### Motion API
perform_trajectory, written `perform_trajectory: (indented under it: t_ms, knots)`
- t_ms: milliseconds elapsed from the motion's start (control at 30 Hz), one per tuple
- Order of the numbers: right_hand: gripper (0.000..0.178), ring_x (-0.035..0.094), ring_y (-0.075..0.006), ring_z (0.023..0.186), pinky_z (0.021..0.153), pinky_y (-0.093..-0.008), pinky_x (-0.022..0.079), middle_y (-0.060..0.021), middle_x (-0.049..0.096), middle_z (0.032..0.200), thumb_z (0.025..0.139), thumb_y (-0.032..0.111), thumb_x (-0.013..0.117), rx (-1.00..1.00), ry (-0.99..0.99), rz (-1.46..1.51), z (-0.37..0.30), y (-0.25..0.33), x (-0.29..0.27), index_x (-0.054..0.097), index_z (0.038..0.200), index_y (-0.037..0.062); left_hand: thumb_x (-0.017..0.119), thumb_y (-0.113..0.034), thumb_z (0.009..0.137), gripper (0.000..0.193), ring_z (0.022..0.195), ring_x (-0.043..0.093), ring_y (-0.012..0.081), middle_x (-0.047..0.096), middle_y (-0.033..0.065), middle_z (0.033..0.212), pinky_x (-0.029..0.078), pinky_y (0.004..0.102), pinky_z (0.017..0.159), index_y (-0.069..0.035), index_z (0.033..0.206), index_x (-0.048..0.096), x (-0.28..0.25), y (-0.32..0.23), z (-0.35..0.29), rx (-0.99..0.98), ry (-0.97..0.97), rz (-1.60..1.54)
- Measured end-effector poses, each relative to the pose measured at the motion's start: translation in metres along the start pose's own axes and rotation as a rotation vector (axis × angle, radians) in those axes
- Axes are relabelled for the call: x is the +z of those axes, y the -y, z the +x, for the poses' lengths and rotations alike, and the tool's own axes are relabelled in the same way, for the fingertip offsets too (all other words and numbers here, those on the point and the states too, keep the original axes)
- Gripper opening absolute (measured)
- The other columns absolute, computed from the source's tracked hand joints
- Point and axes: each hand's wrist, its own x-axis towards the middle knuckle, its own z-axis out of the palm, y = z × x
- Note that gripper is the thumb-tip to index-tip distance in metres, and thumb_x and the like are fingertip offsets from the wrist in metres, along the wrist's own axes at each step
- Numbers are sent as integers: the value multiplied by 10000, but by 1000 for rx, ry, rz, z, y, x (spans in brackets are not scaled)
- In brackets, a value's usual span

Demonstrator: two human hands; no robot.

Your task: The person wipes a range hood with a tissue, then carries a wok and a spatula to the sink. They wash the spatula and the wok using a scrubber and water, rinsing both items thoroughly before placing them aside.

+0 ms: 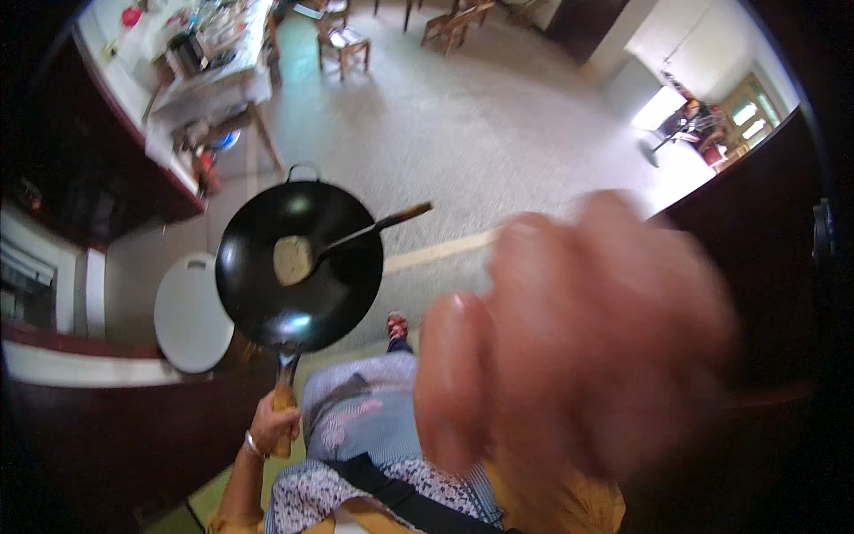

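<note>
My left hand (269, 423), with a bracelet on the wrist, is closed around the wooden handle of a black wok (302, 316). The wok is held out in front of me at the left, its inside facing up. A spatula (365, 230) with a dark shaft and wooden handle end leans across its right rim. At the wok's bottom lies a pale, flat patch (293, 260); I cannot make out what it is. Close to the camera, my right hand (578, 338) looms large at the right, apart from the wok. Its fingers look bent but motion smears them, and anything in them is hidden.
A white stool-like oval top (191, 311) with a slot stands partly behind the wok. A cluttered table (222, 84) is at the far left, wooden chairs (345, 44) at the back. Dark brown panels (756, 267) flank both sides. A wheeled vehicle (689, 129) stands by the doorway.
</note>
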Motion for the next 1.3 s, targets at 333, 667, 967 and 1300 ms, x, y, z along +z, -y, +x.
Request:
perform_trajectory:
  t_ms: [333, 667, 967, 1300]
  knots:
    - [82, 442, -186, 799, 634, -357, 445, -79, 425, 939, 876, 122, 453, -27, 227, 456, -16, -27, 112, 439, 944, 78, 655, -156, 700, 303, 428, 483, 112, 486, 29, 602, 409, 233, 394, -43, 877, 437, -6, 61, -79, -112, 23, 17]
    - [51, 415, -177, 746, 613, -334, 401, -64, 412, 871, 878, 119, 441, -57, 246, 713, 10, -28, 74, 437, 904, 76, 629, -121, 725, 333, 422, 491, 105, 477, 13, 594, 420, 235, 382, -20, 967, 423, 17, 26, -67, -74, -3, 16]
    - [45, 391, -169, 698, 594, -314, 361, -52, 400, 809, 880, 116, 431, 0, 237, 779, 67, -30, 25, 435, 869, 73, 628, -103, 724, 289, 410, 490, 108, 485, 24, 594, 416, 230, 374, -29, 900, 411, 48, -24, -69, -135, -21, 2]
    - [70, 364, -160, 644, 573, -291, 317, -37, 387, 740, 882, 114, 419, 290, 27, 795, -38, -52, -39, 434, 829, 70, 646, -98, 703, 325, 446, 495, 95, 540, 40, 660, 415, 236, 377, -15, 955, 458, 128, 22, -49, -151, -161, -186]
